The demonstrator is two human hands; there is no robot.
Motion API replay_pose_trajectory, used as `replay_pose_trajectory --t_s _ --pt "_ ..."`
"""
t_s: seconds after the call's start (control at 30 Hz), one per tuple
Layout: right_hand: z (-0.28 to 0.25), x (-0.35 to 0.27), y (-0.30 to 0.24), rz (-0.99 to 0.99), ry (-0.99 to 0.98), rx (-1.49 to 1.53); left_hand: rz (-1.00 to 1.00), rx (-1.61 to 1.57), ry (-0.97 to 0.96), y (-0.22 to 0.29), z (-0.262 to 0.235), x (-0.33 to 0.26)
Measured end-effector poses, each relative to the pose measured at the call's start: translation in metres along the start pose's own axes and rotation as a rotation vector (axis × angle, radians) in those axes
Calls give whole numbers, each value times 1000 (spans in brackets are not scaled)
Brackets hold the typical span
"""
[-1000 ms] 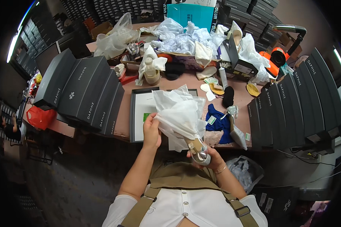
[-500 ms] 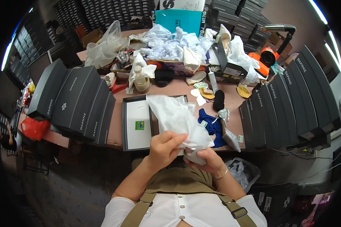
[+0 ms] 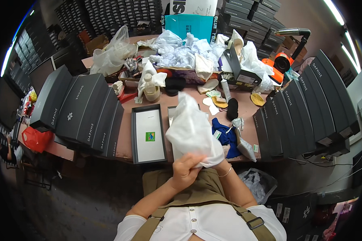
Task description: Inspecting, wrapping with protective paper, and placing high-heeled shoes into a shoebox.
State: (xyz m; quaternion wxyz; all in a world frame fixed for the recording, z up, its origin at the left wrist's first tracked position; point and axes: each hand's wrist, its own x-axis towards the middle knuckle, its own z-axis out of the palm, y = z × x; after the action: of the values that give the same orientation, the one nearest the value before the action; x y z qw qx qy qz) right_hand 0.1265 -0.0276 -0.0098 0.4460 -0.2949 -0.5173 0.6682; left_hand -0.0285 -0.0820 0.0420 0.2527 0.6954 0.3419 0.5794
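Observation:
A white cloth bag (image 3: 193, 128) is raised before me over the table's near edge, slightly blurred by motion. My left hand (image 3: 186, 170) is closed on its lower edge. The bag covers most of my right hand (image 3: 221, 168), so its fingers are hidden. A shallow dark grey box half (image 3: 135, 140), white inside with a green sticker, lies left of the bag. Behind the bag shows part of another dark box half (image 3: 171, 110). To the right, a silvery pointed shoe (image 3: 246, 149) rests beside a dark blue cloth (image 3: 227, 134).
Dark grey shoeboxes stand in rows at left (image 3: 82, 106) and right (image 3: 305, 106). Crumpled white paper (image 3: 177, 50) fills a box at the back, near a bottle (image 3: 150, 85). A black rounded item (image 3: 232, 108) lies right of centre. Below the edge hangs a clear bag (image 3: 255, 182).
The white bag has swung more upright and spread over my right hand, hiding the grey, glittery thing seen in it before. Both hands have moved slightly; the left is lower and farther right.

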Motion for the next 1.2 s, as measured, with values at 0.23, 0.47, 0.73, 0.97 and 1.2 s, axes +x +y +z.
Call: replay_pose_trajectory --t_s 0.23,0.47,0.73,0.97,1.2 --pt "-77 -2 65 336 -32 478 265 110 -275 3 26 -5" --pt "-12 17 73 -109 19 564 -209 -109 -242 21 21 -9" --pt "44 13 12 -65 15 467 -212 -106 137 6 -23 -48" --pt "98 -12 34 205 -35 194 -898 -885 856 -67 -83 -57" --pt "29 -43 3 375 -25 1235 -541 -467 740 -33 -24 -14"
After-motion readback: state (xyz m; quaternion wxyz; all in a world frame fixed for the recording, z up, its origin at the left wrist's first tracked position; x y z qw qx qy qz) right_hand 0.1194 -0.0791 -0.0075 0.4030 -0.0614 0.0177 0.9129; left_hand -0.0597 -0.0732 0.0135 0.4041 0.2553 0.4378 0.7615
